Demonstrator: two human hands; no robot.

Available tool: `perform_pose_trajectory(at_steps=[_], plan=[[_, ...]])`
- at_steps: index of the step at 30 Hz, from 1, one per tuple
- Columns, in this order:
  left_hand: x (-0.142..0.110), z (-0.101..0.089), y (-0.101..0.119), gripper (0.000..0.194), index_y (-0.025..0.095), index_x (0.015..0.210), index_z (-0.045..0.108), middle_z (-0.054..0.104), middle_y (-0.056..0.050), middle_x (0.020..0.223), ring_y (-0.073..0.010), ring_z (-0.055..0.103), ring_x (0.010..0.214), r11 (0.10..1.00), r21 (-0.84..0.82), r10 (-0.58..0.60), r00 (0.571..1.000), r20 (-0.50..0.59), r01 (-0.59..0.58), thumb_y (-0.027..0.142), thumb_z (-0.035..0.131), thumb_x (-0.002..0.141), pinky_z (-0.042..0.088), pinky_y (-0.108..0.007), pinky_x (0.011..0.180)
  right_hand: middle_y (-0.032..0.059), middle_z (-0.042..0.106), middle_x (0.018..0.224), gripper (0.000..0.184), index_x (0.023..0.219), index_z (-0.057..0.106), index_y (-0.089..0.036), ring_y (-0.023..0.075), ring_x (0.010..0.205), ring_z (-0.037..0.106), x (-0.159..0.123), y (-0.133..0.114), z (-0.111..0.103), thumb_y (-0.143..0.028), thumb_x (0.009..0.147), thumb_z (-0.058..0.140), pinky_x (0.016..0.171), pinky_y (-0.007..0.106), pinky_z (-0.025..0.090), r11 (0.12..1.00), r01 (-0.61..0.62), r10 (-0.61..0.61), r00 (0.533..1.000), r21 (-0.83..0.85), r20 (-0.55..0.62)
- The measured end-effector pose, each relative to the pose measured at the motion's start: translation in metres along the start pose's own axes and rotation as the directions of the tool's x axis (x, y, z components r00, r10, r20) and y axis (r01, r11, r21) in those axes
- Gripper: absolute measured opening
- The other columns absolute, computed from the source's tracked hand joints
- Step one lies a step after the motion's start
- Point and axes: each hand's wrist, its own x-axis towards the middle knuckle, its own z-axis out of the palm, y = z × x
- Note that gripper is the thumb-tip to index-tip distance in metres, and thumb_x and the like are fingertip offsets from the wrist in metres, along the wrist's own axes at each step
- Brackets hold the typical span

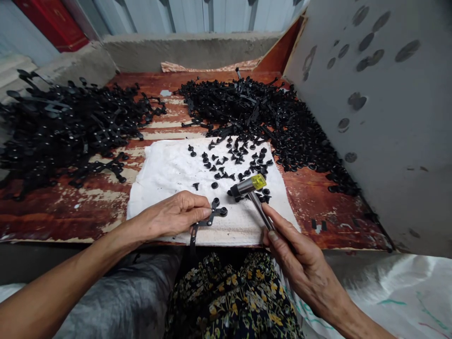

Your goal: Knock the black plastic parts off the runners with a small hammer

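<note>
My left hand [173, 215] rests on a white cloth [165, 169], its fingers pinched on a black plastic cross-shaped part [211, 217] that lies flat there. My right hand [300, 259] grips the metal handle of a small hammer [249, 186] with a yellow face. The hammer head hovers just right of the part, among several small black round-headed studs [233, 157] scattered over the cloth.
A worn red wooden board [106, 202] carries a big heap of black strap-like parts [63, 127] at the left and another heap of black pieces [268, 113] at the back right. A grey panel [381, 117] leans at the right. Floral fabric [233, 296] covers my lap.
</note>
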Motion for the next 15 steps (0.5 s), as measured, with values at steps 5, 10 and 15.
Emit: perform_pose_trajectory(at_steps=[5, 10, 15], plan=[[-0.0019, -0.0013, -0.0045, 0.033, 0.018, 0.063, 0.043, 0.029, 0.006, 0.057, -0.0079, 0.026, 0.052, 1.000, -0.017, 0.004, 1.000, 0.006, -0.003, 0.041, 0.044, 0.087, 0.021, -0.020, 0.046, 0.0068, 0.057, 0.141, 0.048, 0.145, 0.048, -0.026, 0.0213, 0.128, 0.055, 0.0003, 0.0001, -0.0008, -0.017, 0.098, 0.048, 0.109, 0.044, 0.040, 1.000, 0.010, -0.010, 1.000, 0.012, -0.009], [-0.0023, -0.0032, -0.0073, 0.035, 0.017, 0.067, 0.046, 0.031, 0.006, 0.059, -0.0081, 0.027, 0.054, 1.000, -0.003, 0.018, 0.999, 0.027, -0.018, 0.044, 0.043, 0.089, 0.022, -0.020, 0.047, 0.0076, 0.057, 0.141, 0.048, 0.145, 0.048, -0.023, 0.0218, 0.128, 0.055, 0.0010, -0.0001, -0.0003, -0.017, 0.097, 0.047, 0.109, 0.043, 0.038, 1.000, 0.006, -0.006, 1.000, 0.024, -0.002], [-0.0015, -0.0046, -0.0066, 0.036, 0.016, 0.068, 0.048, 0.031, 0.006, 0.059, -0.0079, 0.027, 0.054, 1.000, 0.003, 0.023, 0.999, 0.043, -0.024, 0.044, 0.043, 0.090, 0.022, -0.020, 0.047, 0.0084, 0.058, 0.141, 0.047, 0.145, 0.049, -0.021, 0.0206, 0.128, 0.055, 0.0004, 0.0016, 0.0001, -0.020, 0.098, 0.046, 0.110, 0.041, 0.038, 0.999, 0.011, -0.011, 1.000, 0.030, -0.006]])
